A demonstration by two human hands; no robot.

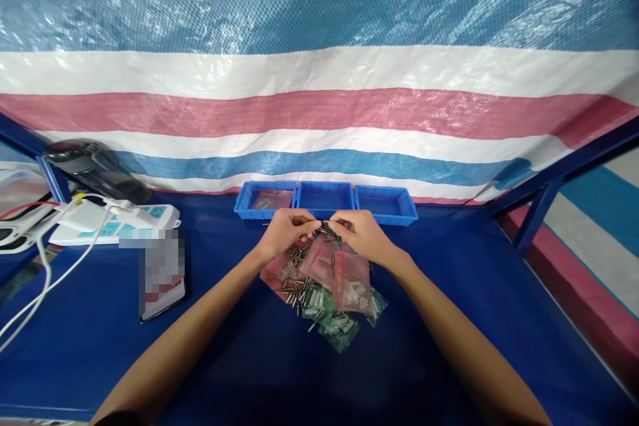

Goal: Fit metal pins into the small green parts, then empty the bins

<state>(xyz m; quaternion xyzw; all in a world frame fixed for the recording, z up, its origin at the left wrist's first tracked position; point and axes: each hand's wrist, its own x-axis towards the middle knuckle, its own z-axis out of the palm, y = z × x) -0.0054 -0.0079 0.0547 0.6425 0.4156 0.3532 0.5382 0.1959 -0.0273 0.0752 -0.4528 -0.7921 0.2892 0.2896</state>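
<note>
Over the back of a pile of small metal pins (298, 286), my left hand (289, 231) and my right hand (360, 233) almost meet. Both have thumb and fingers pinched together. A small thin metal piece shows between the fingertips, too small to tell which hand grips it. Under and in front of the hands lie pink zip bags (353, 279) and green-tinted bags (339, 331) with small parts inside. Just behind the hands stand three joined blue trays; the left tray (239, 203) holds a clear bag, while the middle tray (325, 198) and right tray (384, 203) show bare bottoms.
On the left of the blue table (224, 359) are a white power strip (167, 215) with cables, a dark bottle (100, 166) lying tilted, and a dark-edged box-like object (164, 279), partly blurred. A striped sheet (319, 70) hangs behind; blue frame bars (536, 213) stand at the right.
</note>
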